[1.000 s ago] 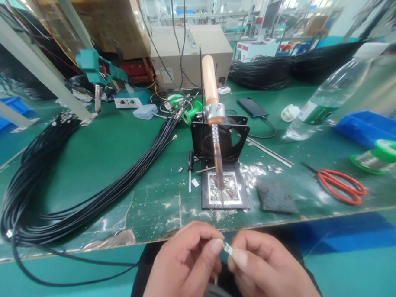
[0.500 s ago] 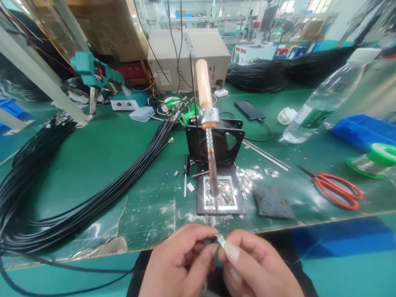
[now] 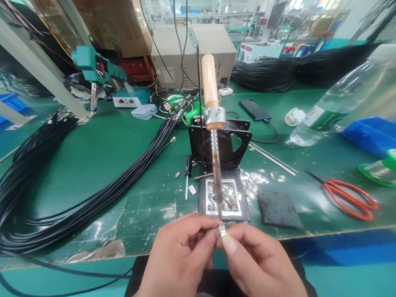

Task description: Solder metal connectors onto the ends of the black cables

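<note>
At the bench's front edge, my right hand point(image 3: 257, 259) pinches a small silvery metal piece point(image 3: 223, 228) between thumb and forefinger. My left hand point(image 3: 184, 247) is closed beside it, its fingertips meeting the left side of the piece; whatever else they grip is too small to make out. Right above the piece is the tip of a wooden-handled soldering iron point(image 3: 217, 179), held pointing down on a stand. Under the iron lies a white-framed tray point(image 3: 241, 206) of small metal bits. A dark square pad point(image 3: 279, 208) rests to its right.
A bundle of black cables point(image 3: 118, 184) curves over the left side. Red-handled scissors point(image 3: 348, 197), a solder spool point(image 3: 384, 170) and a plastic bottle point(image 3: 329, 109) are at the right. A black fan frame point(image 3: 198, 144) stands behind the tray, a screwdriver point(image 3: 188, 174) left of it.
Both hands have moved slightly up and forward, bringing the small metal piece to the iron's tip. The view has shifted a little, so the bench items on the right appear farther right.
</note>
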A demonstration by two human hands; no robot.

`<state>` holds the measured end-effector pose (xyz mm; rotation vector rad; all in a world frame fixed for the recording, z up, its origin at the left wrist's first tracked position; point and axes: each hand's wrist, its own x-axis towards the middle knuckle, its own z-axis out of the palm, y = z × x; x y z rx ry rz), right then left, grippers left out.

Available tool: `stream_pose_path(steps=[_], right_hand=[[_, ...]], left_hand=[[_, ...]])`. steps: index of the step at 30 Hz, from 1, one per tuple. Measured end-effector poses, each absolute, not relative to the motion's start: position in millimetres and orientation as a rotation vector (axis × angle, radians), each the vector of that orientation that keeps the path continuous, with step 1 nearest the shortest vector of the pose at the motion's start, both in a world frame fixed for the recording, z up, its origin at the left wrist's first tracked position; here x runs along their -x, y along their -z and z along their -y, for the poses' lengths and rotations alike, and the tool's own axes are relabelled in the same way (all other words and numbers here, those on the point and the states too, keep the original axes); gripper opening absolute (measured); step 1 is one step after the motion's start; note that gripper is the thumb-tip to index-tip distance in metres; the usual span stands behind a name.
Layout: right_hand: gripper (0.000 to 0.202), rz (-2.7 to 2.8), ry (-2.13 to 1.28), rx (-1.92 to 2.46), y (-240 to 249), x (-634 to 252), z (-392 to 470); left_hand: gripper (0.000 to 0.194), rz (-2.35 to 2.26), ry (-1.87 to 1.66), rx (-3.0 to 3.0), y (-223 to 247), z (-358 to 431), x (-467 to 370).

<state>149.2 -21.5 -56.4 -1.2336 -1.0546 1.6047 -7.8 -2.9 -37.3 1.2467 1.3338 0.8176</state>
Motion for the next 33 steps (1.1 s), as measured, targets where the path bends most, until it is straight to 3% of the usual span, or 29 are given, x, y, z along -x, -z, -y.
stream_pose_path(steps=[33], right_hand=[[0.041,1.069,-1.561,1.227,52.8,-150.3,17.2]], left_hand=[[0.017,-1.329,-0.924,-1.186,40.1,-2.6,6.6]])
